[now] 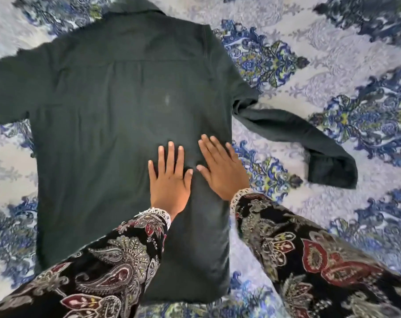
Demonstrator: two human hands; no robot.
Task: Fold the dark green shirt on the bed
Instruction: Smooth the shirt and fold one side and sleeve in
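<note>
The dark green shirt (116, 115) lies spread back-side up on the bed, collar at the top. Its left sleeve runs off the left edge of the view. The right sleeve (305, 143) lies bent across the cover toward the right. My left hand (169, 177) rests flat on the lower middle of the shirt, fingers apart. Beside it my right hand (220, 168) presses flat near the shirt's right side edge, fingers spread. Small wrinkles bunch in the cloth between the two hands. Neither hand grips anything.
The bed cover (332, 72) is white with blue and green floral patterns and fills the whole view around the shirt. My patterned dark sleeves with lace cuffs reach in from the bottom.
</note>
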